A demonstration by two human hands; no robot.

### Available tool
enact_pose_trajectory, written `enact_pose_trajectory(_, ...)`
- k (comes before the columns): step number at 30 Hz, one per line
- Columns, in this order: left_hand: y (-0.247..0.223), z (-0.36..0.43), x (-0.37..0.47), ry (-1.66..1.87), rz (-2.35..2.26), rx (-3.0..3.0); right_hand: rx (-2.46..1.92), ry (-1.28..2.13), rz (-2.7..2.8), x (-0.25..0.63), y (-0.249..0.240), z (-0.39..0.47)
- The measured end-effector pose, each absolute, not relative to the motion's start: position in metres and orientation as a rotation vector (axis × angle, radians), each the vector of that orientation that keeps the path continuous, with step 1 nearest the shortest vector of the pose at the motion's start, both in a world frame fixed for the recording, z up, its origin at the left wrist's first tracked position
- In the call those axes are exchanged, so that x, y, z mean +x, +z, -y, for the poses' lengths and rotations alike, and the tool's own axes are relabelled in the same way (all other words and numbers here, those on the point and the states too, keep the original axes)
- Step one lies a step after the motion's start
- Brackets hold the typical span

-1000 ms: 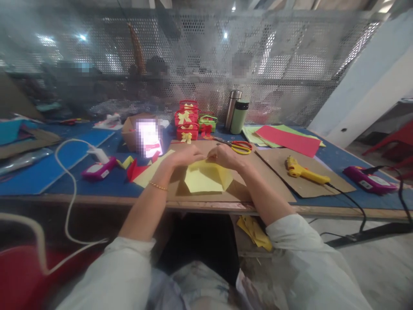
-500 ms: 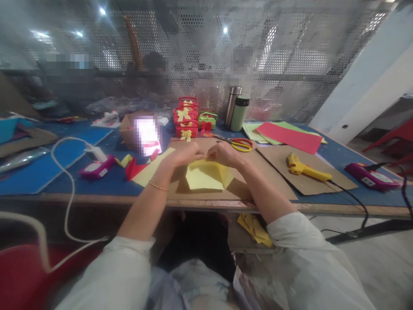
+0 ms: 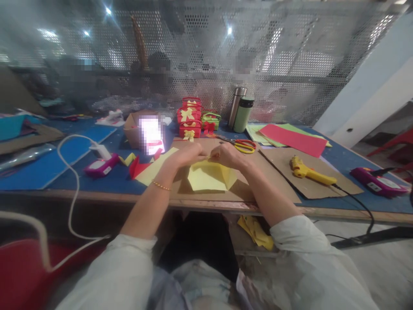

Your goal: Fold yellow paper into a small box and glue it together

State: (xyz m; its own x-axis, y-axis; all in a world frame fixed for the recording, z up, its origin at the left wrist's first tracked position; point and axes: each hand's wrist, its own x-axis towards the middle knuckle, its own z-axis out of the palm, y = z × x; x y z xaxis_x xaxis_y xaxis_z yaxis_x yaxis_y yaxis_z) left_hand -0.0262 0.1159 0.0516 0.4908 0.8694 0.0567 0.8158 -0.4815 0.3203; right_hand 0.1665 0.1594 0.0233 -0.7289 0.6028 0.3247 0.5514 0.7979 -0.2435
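A folded piece of yellow paper (image 3: 208,177) stands partly raised on a brown cardboard sheet (image 3: 180,189) at the table's front. My left hand (image 3: 190,154) is closed at the paper's far edge, the fingertips bent inward. Close beside it, my right hand (image 3: 226,155) pinches the same far edge with curled fingers. The two hands nearly meet, and they hide the part of the paper between them. Under my left forearm lies a flat pale yellow sheet (image 3: 150,172). Scissors (image 3: 243,145) with red and yellow handles rest just beyond my right hand.
Small red boxes with bows (image 3: 189,120) and a green box (image 3: 211,121) stand behind. Right are two flasks (image 3: 243,114), coloured paper (image 3: 293,140) and a yellow glue gun (image 3: 309,172) with a cord. A lit phone (image 3: 151,134) and purple device (image 3: 101,165) sit left.
The camera view has shifted slightly, so everything appears a little further right. Both hands keep their hold at the paper's far edge, with hardly any other movement.
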Motion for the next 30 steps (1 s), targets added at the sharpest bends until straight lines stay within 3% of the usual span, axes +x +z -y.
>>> enact_pose_trajectory(13, 0.045, -0.12, -0.031, 0.356, -1.41, 2.563, -0.93, 0.331, 2.364, 0.194, 0.037, -0.16)
enact_pose_trajectory(18, 0.045, -0.12, -0.031, 0.375, -1.411, 2.576, -0.918, 0.353, 2.509, 0.19, 0.038, -0.155)
enact_pose_trajectory(30, 0.052, -0.116, -0.027, 0.39, -1.381, 2.602, -0.726, -0.005, 2.625, 0.183, 0.034, -0.16)
